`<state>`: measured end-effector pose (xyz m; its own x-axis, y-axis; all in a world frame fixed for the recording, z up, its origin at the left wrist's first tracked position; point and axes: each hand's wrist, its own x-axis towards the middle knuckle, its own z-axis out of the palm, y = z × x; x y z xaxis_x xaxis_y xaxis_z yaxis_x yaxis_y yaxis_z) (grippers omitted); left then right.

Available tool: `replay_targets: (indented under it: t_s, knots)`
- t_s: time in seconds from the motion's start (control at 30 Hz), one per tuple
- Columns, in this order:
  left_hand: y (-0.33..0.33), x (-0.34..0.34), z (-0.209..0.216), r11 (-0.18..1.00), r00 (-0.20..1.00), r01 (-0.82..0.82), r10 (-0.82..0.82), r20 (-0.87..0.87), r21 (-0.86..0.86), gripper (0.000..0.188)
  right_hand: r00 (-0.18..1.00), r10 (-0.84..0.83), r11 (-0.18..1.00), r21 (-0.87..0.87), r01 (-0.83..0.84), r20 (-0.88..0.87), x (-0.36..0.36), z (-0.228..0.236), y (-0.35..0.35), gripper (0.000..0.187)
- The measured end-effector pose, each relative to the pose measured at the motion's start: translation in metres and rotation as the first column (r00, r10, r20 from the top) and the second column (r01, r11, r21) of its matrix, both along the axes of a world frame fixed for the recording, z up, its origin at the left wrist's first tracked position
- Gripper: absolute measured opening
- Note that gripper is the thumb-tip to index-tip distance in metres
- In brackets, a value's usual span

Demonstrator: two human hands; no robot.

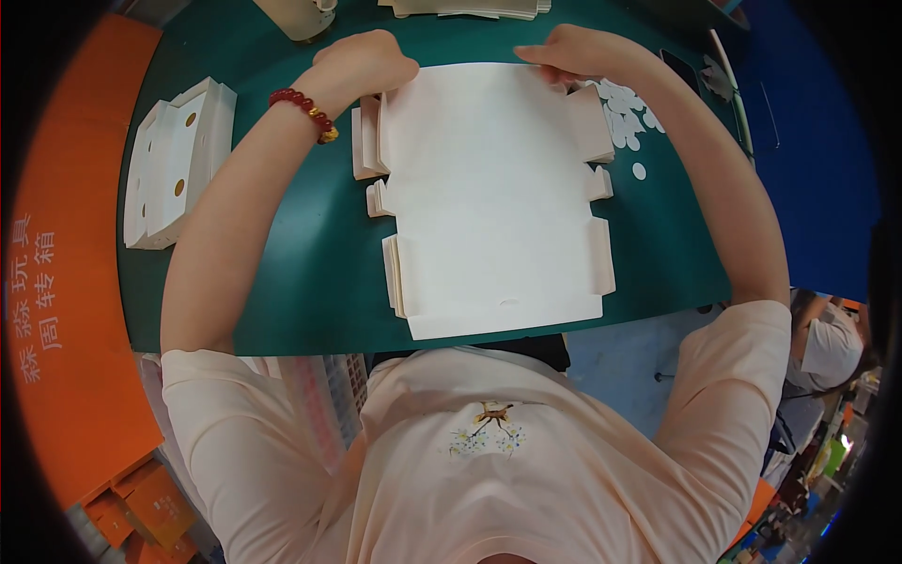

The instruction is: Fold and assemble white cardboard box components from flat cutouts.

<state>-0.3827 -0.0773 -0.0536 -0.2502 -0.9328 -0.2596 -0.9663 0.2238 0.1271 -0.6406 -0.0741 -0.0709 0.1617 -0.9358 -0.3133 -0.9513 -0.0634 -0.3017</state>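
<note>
In front of me lies a flat white cardboard box blank (498,197), with folded flaps along both sides. More blanks appear to be stacked under it, as layered edges show at the left. My left hand (368,64) is curled closed at its far left corner, below a wrist with a red bead bracelet (305,108). At the far right corner my right hand (575,54) has its fingers bent around the edge, the thumb or a finger pointing left. Fingertips of both hands are partly hidden.
Folded white trays with round holes (178,164) stand at the left on the green table (301,282). Small white paper discs (622,111) are scattered by my right forearm. Farther back are a beige container (296,17), more white sheets (465,7) and a dark phone (678,68).
</note>
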Motion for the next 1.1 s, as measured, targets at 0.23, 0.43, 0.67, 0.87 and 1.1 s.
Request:
replay_targets:
  t_s: [0.23,0.43,0.67,0.87,1.1]
  knots:
    - [0.017,-0.015,-0.004,0.997,0.991,0.029,-0.019,0.131,-0.075,0.031,0.992,-0.118,0.990,0.079,0.114,0.053,0.035,0.010,0.000,0.044]
    - [0.025,-0.016,0.010,0.996,0.981,0.086,-0.079,0.178,-0.031,0.039,0.716,-0.142,0.944,-0.124,0.306,0.683,-0.005,-0.009,0.016,0.039]
    - [0.056,-0.054,-0.027,0.671,0.848,0.512,-0.493,0.193,-0.535,0.034,0.923,-0.187,0.981,0.021,0.191,0.335,-0.065,-0.003,0.024,0.039]
    - [0.056,-0.076,-0.046,0.670,0.821,0.513,-0.566,0.078,-0.536,0.048,0.929,-0.033,0.991,0.135,-0.018,0.367,-0.061,-0.006,0.024,0.033]
    - [0.059,-0.075,-0.051,0.642,0.830,0.482,-0.553,0.075,-0.596,0.052,0.983,0.151,0.985,0.066,-0.159,0.107,-0.037,0.008,0.011,0.031]
